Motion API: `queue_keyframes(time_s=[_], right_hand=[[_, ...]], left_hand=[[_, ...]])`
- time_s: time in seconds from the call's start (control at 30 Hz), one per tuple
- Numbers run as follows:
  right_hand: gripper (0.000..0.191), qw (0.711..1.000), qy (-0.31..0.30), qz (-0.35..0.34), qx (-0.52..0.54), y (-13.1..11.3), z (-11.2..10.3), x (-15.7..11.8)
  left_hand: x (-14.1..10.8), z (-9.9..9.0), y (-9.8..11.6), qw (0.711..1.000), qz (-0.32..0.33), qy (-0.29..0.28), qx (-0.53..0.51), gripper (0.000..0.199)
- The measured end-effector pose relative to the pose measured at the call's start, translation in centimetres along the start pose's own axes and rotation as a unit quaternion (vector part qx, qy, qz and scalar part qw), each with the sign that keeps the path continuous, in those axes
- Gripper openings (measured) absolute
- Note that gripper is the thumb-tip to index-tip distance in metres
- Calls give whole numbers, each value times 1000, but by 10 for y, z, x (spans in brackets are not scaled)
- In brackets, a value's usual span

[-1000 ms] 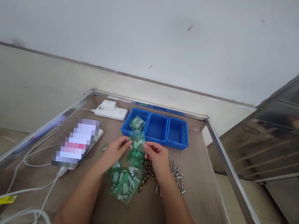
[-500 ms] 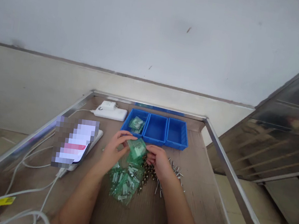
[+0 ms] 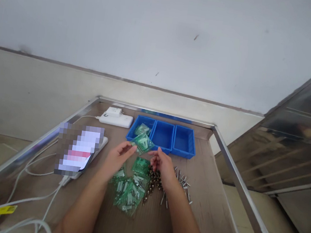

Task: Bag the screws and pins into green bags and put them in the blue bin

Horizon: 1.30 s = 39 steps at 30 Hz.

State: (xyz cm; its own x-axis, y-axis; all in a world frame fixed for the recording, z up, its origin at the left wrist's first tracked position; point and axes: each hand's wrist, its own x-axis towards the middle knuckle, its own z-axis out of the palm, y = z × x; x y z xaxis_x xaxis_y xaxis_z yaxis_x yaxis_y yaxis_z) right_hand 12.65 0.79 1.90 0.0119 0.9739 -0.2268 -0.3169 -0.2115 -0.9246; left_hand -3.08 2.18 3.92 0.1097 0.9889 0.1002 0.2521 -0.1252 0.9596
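My left hand (image 3: pixel 117 160) is open and reaching forward, its fingertips (image 3: pixel 133 148) at the corner of a green plastic bag (image 3: pixel 142 143). I can't tell whether they are gripping it. My right hand (image 3: pixel 163 167) is loose and open, not closed on anything, with its fingers just beside the bag's other side. The bag sits over the front edge of the leftmost of three joined blue bins (image 3: pixel 161 138), and that bin holds another green bag (image 3: pixel 142 129). Below my hands lie a single bag (image 3: pixel 141 166) and a heap of green bags (image 3: pixel 127 193) with metal pins inside. Under my right hand is a pile of brass fasteners (image 3: pixel 154 179), with loose silver pins (image 3: pixel 183 181) past it. Off to the left, a white power bank (image 3: pixel 116 119), a pixelated phone (image 3: pixel 79 151) and white cables (image 3: pixel 30 197) share the steel-rimmed table (image 3: pixel 156 111).
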Motion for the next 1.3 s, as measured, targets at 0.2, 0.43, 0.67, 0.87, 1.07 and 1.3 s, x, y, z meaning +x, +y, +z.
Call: queue_keyframes(time_s=[0.2, 0.43, 0.67, 0.87, 1.07, 1.3], right_hand=[[40, 998, 35, -33, -43, -2, 0, -3], [14, 912, 130, -168, -351, 2, 0, -8], [45, 800, 55, -162, -576, 8, 13, -24], [42, 779, 41, -117, -614, 8, 12, -22], [39, 791, 51, -111, -600, 9, 12, -21], [32, 825, 84, -121, -546, 9, 9, -19]], left_hand=[[-1, -10, 9, 994, 7, 99, -36, 22], [42, -5, 0, 960, 127, 159, 190, 22], [21, -6, -20, 970, 121, 83, 192, 24], [9, -7, -21, 979, 101, 31, 174, 19], [10, -2, -20, 971, 117, -5, 208, 18], [9, 0, -20, 969, 122, -30, 213, 18]])
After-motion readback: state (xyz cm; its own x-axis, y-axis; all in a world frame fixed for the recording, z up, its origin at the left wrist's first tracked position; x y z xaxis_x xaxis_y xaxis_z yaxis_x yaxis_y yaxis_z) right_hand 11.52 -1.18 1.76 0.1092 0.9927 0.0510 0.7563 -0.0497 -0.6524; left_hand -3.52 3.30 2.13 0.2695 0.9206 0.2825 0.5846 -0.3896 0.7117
